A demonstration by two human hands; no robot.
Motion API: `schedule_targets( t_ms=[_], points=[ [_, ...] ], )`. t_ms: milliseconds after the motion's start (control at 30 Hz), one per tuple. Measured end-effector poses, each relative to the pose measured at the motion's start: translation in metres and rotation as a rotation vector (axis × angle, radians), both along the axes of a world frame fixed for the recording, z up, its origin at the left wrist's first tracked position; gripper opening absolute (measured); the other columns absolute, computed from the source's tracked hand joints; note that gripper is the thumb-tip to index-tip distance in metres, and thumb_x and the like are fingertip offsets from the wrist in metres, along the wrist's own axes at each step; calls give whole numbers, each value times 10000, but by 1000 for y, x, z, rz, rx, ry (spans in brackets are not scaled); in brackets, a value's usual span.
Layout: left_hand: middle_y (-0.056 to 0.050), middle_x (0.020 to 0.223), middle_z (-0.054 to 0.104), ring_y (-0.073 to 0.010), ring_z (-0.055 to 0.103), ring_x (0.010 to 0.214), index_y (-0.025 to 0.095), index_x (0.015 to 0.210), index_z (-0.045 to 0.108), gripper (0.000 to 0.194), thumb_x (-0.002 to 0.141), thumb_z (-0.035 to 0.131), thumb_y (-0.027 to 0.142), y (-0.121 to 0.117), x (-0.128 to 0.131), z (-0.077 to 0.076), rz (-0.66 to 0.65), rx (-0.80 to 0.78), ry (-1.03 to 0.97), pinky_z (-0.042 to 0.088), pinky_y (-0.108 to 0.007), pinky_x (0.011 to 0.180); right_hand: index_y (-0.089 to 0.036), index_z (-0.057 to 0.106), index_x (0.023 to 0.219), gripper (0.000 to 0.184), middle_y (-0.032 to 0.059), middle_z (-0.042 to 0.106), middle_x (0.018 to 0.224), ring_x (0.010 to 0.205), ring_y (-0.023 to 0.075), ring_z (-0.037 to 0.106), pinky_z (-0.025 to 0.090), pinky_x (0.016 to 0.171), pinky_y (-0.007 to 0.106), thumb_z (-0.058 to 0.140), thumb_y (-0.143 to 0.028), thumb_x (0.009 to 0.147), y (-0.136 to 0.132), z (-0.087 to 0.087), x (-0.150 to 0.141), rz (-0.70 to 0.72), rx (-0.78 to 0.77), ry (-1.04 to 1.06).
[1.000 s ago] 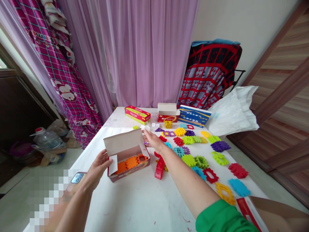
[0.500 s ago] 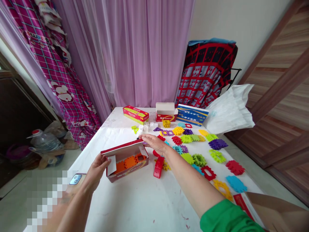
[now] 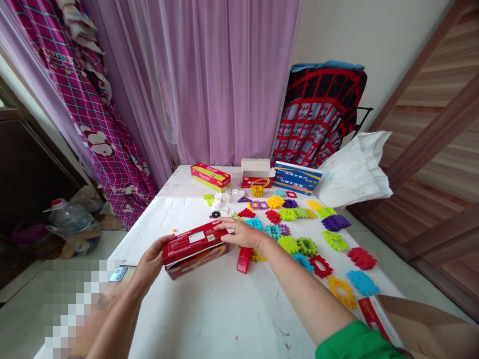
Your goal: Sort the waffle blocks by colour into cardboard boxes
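Observation:
A red cardboard box (image 3: 196,249) stands on the white table, its lid tilted down over the front opening with a narrow gap along the front. My left hand (image 3: 155,255) grips the box at its left end, fingers over the lid's corner. At the right end my right hand (image 3: 241,232) holds the lid, its fingers on top and the thumb near the front edge. What lies inside the box is hidden now. Just right of the box is a red plastic piece (image 3: 244,260), close under my right hand.
Colourful interlocking plastic pieces (image 3: 288,244) cover the table's right side. White small cubes (image 3: 224,197) and a black wheel (image 3: 215,215) lie behind the box. A red-and-green box (image 3: 210,176), a blue box (image 3: 297,178) and a white bag (image 3: 354,169) stand at the back. An open carton (image 3: 422,324) is front right.
The box's lid has swung forward and down, covering the orange pieces seen inside before. Both my hands have moved with it and stay on the box.

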State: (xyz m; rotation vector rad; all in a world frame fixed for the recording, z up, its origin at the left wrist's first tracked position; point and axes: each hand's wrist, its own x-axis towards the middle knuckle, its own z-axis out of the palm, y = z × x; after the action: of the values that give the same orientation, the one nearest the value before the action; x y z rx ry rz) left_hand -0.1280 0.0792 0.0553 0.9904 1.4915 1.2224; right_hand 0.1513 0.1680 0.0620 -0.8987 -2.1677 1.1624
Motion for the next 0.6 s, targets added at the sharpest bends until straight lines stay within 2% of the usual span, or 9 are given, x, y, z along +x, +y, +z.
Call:
schedule_targets(
  t_ms=[100,167,267,333,433,500,600],
  points=[
    [-97,1047,731,-278,689,885,205,1055,675,738,501,754,685,-3,0,3,-25,-7,32,567,-391,784,-252,685,1159,385,61,493,1429,1288,205,479,312,1117,395,618,-201,783,-1,-2,-1,-24,49,-21],
    [-104,1160,698,-300,659,1014,219,1105,676,762,512,744,693,-6,-2,5,-37,-4,68,545,-392,860,-255,691,1146,370,52,530,1395,1273,197,493,318,1116,392,601,-202,791,-1,-2,-2,-35,82,-12],
    [-94,1366,576,-317,537,1234,254,1219,627,789,561,728,678,-11,-9,7,-61,27,138,488,-378,966,-245,694,1132,332,50,573,1346,1243,190,519,348,1098,382,578,-245,821,-1,-1,-4,-54,98,13],
    [-85,1425,520,-319,506,1270,272,1280,583,805,585,730,650,-14,-12,8,-96,40,162,489,-367,963,-236,683,1147,328,52,596,1313,1217,189,538,379,1070,369,551,-281,851,-1,1,-6,-79,105,27],
    [-81,1390,555,-310,569,1195,275,1296,564,817,585,730,642,-14,-11,11,-127,32,186,525,-337,892,-228,665,1170,341,53,629,1259,1165,198,570,423,1011,354,521,-355,888,-3,5,-9,-144,130,14],
    [-81,1302,625,-305,605,1132,252,1223,612,779,582,697,687,-10,-8,11,-79,26,235,535,-330,856,-227,649,1193,383,61,646,1233,1132,214,590,442,974,354,513,-431,899,-4,9,-13,-233,133,-28],
    [-104,1064,725,-327,655,1009,198,1068,678,714,634,591,758,1,-3,8,32,-7,294,544,-372,806,-242,638,1205,448,70,681,1165,1088,248,616,454,930,365,454,-535,919,-4,14,-20,-410,136,-115]
  ],
)
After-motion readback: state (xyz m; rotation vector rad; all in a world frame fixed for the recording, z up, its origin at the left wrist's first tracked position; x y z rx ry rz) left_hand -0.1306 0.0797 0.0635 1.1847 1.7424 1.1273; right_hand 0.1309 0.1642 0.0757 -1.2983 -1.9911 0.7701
